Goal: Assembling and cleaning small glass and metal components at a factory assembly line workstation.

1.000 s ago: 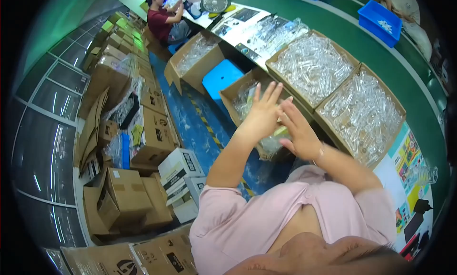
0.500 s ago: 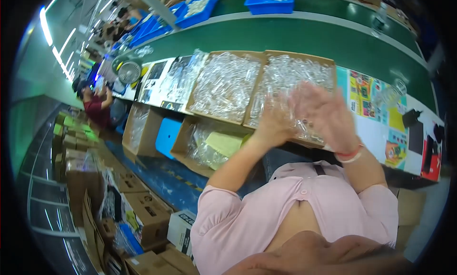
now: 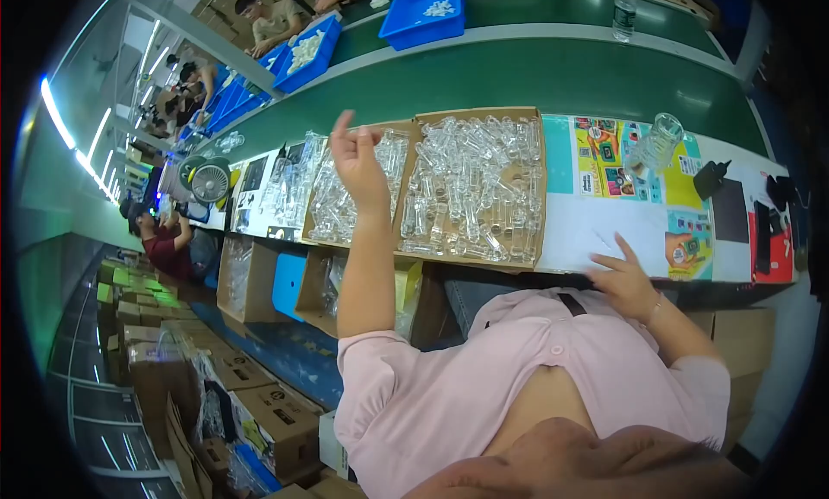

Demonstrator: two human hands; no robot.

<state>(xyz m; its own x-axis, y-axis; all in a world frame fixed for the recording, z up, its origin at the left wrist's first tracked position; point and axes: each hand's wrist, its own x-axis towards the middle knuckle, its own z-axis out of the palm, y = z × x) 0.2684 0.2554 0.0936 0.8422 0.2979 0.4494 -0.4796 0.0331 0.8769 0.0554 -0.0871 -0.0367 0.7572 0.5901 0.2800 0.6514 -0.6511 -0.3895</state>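
Two shallow cardboard boxes of clear plastic tube-like pieces lie side by side on the bench. My left hand (image 3: 356, 158) is raised over the left box (image 3: 411, 152), index finger stretched up and the other fingers partly bent; I see nothing in it. Many clear tubes (image 3: 332, 201) fill that box. In the right box (image 3: 541, 192), clear tubes (image 3: 453, 175) lie loosely, with cardboard showing between them at the right. My right hand (image 3: 626, 279) is low over the bench's front edge, right of this box, fingers spread and apparently holding nothing.
A clear bottle (image 3: 661, 141) lies on printed sheets at the right, near a black object (image 3: 711, 180). Left stands a fan (image 3: 207, 181). Beyond the green surface (image 3: 527, 63) are blue bins (image 3: 423, 24) and people. Cartons (image 3: 281, 421) crowd the floor at lower left.
My hands have parted: the left rose leftward over the left box, the right dropped toward the bench's front edge. The right box's tubes now lie sparser and are uncovered. The view has shifted.
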